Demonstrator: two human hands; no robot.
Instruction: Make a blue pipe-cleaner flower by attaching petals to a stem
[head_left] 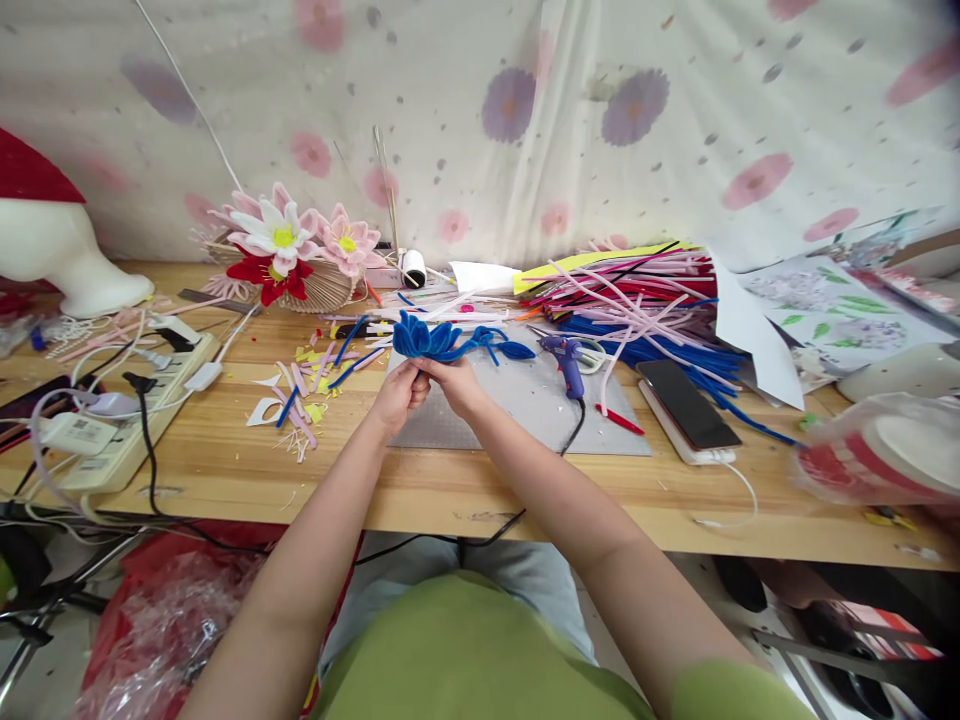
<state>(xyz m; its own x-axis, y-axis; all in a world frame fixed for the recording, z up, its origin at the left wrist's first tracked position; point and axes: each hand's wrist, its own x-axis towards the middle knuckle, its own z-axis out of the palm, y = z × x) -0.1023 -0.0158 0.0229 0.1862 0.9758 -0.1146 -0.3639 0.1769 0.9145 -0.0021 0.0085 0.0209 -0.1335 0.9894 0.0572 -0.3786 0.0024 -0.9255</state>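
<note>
A blue pipe-cleaner flower (424,338) with curved petals is held up between both hands, over the grey mat (517,420). My left hand (403,398) is closed at the base of the flower, fingers curled in. Beside it, touching, my right hand (455,384) pinches the flower's lower side. From the flower a blue stem with looped leaves (499,345) reaches out to the right. A purple hot glue gun (566,362) lies on the mat to the right of my hands, its black cord running to the table's front edge.
Left stand a power strip (142,410) with chargers and a fan-shaped holder of pink, white and red flowers (281,240). Pipe-cleaner scraps (300,390) lie near my left hand. Bundled pipe cleaners (637,290), a phone (688,403), a red pen (621,419) and a bagged cup (885,450) sit right.
</note>
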